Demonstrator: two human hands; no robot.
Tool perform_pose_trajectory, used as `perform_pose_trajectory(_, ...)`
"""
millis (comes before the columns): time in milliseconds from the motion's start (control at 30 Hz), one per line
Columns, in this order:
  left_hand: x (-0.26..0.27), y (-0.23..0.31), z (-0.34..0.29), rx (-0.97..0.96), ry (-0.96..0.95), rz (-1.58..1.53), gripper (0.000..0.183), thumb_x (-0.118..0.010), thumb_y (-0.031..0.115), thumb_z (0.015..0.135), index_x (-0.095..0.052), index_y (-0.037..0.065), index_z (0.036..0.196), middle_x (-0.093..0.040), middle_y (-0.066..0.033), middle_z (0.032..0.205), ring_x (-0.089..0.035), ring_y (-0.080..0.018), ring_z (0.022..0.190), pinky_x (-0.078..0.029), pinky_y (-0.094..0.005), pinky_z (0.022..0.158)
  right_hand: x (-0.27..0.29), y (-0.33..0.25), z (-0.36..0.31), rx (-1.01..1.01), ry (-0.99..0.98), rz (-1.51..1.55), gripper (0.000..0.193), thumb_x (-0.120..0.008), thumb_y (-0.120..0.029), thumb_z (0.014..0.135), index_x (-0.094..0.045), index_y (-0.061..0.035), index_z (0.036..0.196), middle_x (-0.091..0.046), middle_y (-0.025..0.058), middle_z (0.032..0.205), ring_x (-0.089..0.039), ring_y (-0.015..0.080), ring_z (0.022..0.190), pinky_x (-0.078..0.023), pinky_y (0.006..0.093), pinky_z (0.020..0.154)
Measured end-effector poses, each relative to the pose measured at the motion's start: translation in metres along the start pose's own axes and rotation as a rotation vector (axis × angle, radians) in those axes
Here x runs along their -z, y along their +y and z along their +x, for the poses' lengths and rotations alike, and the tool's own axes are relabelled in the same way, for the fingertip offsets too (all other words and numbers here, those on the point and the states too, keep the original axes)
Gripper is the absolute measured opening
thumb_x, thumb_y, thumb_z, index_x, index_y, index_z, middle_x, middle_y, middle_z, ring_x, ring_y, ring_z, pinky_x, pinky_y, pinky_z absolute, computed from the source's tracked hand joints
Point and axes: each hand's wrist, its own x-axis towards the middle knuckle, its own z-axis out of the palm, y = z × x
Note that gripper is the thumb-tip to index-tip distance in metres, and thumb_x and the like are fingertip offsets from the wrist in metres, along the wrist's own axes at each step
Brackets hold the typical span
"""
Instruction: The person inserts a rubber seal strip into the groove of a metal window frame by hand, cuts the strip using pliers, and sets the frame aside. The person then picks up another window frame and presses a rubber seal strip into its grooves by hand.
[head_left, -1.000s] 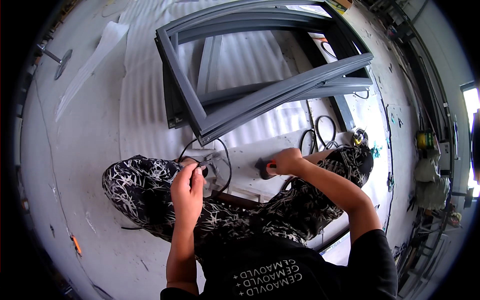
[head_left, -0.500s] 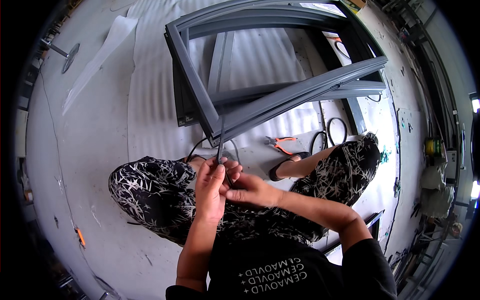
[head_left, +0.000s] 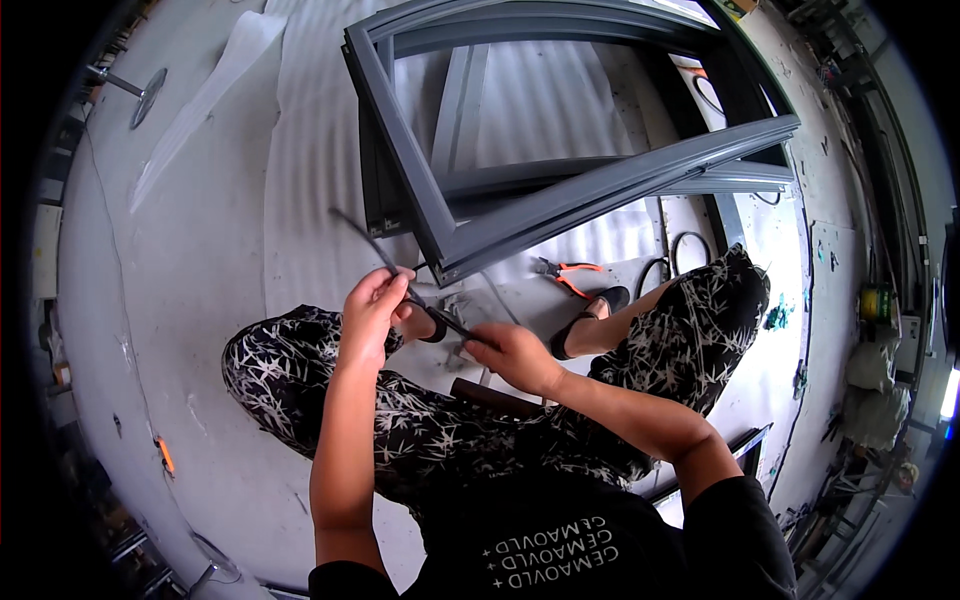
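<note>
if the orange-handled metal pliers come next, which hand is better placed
Likely the right hand: it's nearer the pliers than the left hand, though both hold the long, thin black strip.

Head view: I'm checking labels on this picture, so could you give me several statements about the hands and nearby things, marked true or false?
1. The bare left hand holds a thin, dark, slightly curved strip. True.
2. The bare right hand is empty. False: it holds the strip too.
3. The orange-handled metal pliers lie apart from both hands. True.
4. The upper dark grey rectangular frame is gripped by the right hand. False: it lies ahead, held by neither hand.
</note>
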Motion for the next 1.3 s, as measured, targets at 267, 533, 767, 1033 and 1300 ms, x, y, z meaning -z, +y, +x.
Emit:
perform_pose_trajectory(267, -0.024, -0.05, 0.076, -0.301, 0.237, 0.555, 0.01, -0.064, 0.006, 0.086, -0.057, -0.001, 0.088, -0.061, -0.0041, 0.077, -0.054, -0.0115, 0.065, -0.044, -0.0269, 0.057, -0.019, 0.029, 0.036, -0.003, 0.255, -0.112, 0.026, -0.062, -0.022, 0.087, -0.057, -0.0058, 0.107, -0.065, 0.0196, 0.088, -0.062, 0.0396, 0.084, -0.049, 0.048, 0.071)
perform_pose_trajectory(533, -0.018, -0.072, 0.086, -0.185, 0.197, 0.456, 0.011, -0.067, 0.006, 0.084, -0.059, -0.001, 0.087, -0.061, -0.0048, 0.076, -0.056, -0.0139, 0.064, -0.045, -0.0292, 0.06, -0.011, 0.041, 0.04, -0.078, 0.233, -0.176, 0.023, -0.061, -0.025, 0.088, -0.06, -0.005, 0.099, -0.066, 0.0172, 0.086, -0.062, 0.0393, 0.083, -0.049, 0.0474, 0.07)
perform_pose_trajectory(767, -0.026, -0.065, 0.071, 0.017, 0.222, 0.205, 0.016, -0.068, 0.014, 0.088, -0.061, -0.001, 0.088, -0.062, -0.0034, 0.076, -0.055, -0.0096, 0.06, -0.044, -0.0242, 0.051, -0.011, 0.049, 0.044, -0.098, 0.183, -0.115, 0.023, -0.062, -0.025, 0.088, -0.063, -0.0049, 0.099, -0.066, 0.0181, 0.084, -0.062, 0.0394, 0.08, -0.048, 0.0466, 0.069)
perform_pose_trajectory(1033, -0.02, -0.068, 0.077, 0.114, 0.105, 0.168, 0.017, -0.063, 0.014, 0.093, -0.063, -0.001, 0.1, -0.064, -0.004, 0.083, -0.056, -0.0114, 0.062, -0.046, -0.0249, 0.056, -0.013, 0.05, 0.047, -0.126, 0.129, -0.076, 0.022, -0.062, -0.022, 0.087, -0.063, -0.0035, 0.099, -0.066, 0.0183, 0.083, -0.062, 0.0392, 0.08, -0.048, 0.0462, 0.069)
perform_pose_trajectory(1300, -0.019, -0.071, 0.068, 0.179, -0.018, -0.025, 0.019, -0.066, 0.016, 0.092, -0.063, -0.001, 0.099, -0.062, -0.0025, 0.082, -0.057, -0.0112, 0.065, -0.048, -0.0247, 0.06, -0.004, 0.045, 0.048, -0.133, 0.155, -0.05, 0.023, -0.061, -0.021, 0.087, -0.064, -0.0032, 0.101, -0.066, 0.0185, 0.084, -0.062, 0.0388, 0.081, -0.049, 0.0437, 0.071)
